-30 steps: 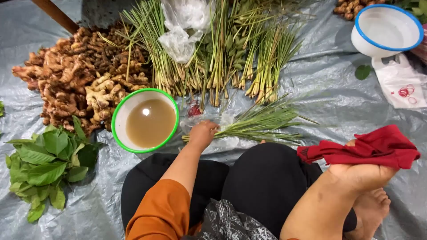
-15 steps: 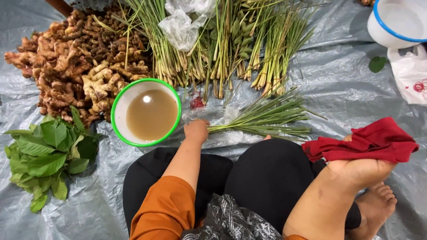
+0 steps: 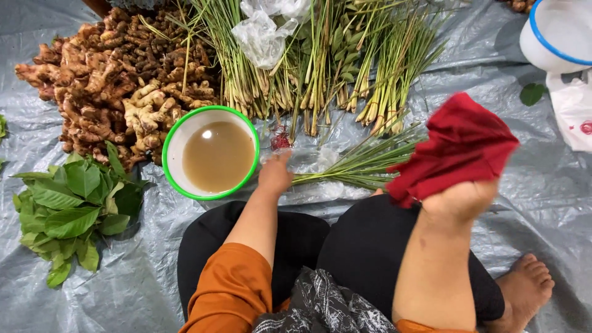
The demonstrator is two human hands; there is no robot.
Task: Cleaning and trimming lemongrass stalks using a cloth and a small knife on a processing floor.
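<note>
Head camera, downward view: person seated on grey plastic sheet [image 3: 542, 203]. Right hand [image 3: 459, 200] raised, fingers clamped on red cloth [image 3: 459, 148] above right knee. Left hand [image 3: 275, 174] reaches far, fingertips on clear plastic bag [image 3: 308, 161] beside lemongrass bundle [image 3: 364, 161]; grip cannot be told. Green-rimmed bowl [image 3: 211, 153] of brown liquid just left. Ginger roots [image 3: 105, 86] far left, green leaves [image 3: 71, 203] near left.

The person wears orange sleeves [image 3: 225, 290], black trousers [image 3: 364, 246], a black-and-white patterned cloth [image 3: 324, 305], and goes barefoot.
</note>
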